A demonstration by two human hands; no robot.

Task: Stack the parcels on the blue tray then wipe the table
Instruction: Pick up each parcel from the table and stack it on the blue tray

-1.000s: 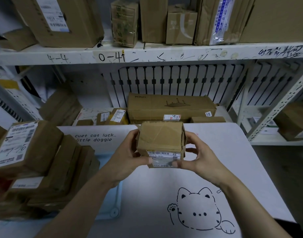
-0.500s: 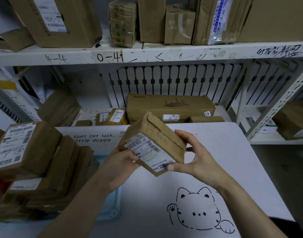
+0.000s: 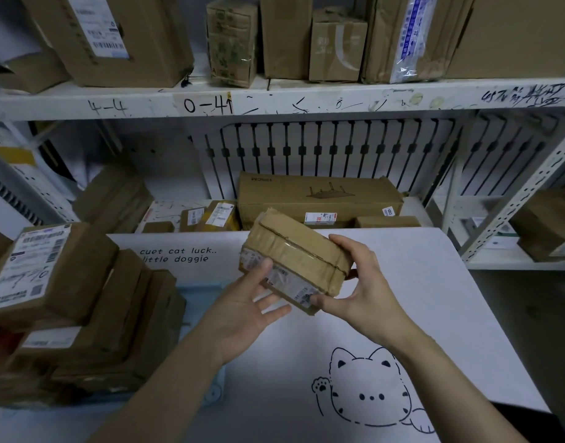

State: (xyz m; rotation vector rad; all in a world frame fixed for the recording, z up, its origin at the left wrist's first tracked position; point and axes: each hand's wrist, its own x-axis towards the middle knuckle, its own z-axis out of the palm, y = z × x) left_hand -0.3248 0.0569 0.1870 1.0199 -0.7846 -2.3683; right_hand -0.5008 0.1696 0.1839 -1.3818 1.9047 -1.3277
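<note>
A small taped cardboard parcel point(image 3: 298, 254) with a white label on its side is held tilted above the white table point(image 3: 434, 298). My right hand point(image 3: 367, 289) grips its right end, thumb under the near edge and fingers over the far side. My left hand point(image 3: 243, 305) lies palm up beneath its left end, fingers straight and the thumb touching the label. At the left a stack of several brown parcels point(image 3: 83, 314) leans on the blue tray point(image 3: 204, 290), of which only a rim and a corner show.
White shelving stands behind the table, with a long flat carton point(image 3: 319, 193) and small boxes on the lower level and bigger cartons point(image 3: 115, 36) above. A shelf post point(image 3: 511, 203) with more boxes stands at the right. The table bears a cat drawing point(image 3: 370, 388).
The parcel has been turned over in the air, its label swinging from the front face to the lower left side. My left hand let go its grip and now lies flat underneath.
</note>
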